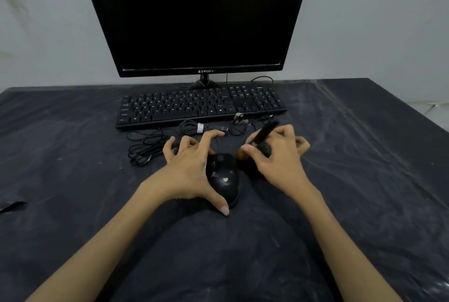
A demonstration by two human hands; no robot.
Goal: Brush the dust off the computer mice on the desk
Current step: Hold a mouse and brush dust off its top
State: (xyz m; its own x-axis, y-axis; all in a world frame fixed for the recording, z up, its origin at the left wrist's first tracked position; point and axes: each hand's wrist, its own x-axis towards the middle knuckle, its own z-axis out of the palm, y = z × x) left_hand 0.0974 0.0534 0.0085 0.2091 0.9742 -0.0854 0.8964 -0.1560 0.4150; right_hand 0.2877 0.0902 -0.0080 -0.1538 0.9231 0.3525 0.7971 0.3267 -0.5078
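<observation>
Her left hand (192,170) pins the black mouse (223,175) to the desk (364,156), fingers spread over its side to steady it. The right hand (279,163) pinches the brush (261,135), bristles apparently touching the mouse's front edge.

A glossy black mouse (223,176) bearing a small pale heart mark sits on a dark charcoal desk cover (73,156) streaked with whitish dust, beside a black-handled brush (263,133) with an orange-brown head, a black keyboard (199,106) and black monitor (194,15).
</observation>
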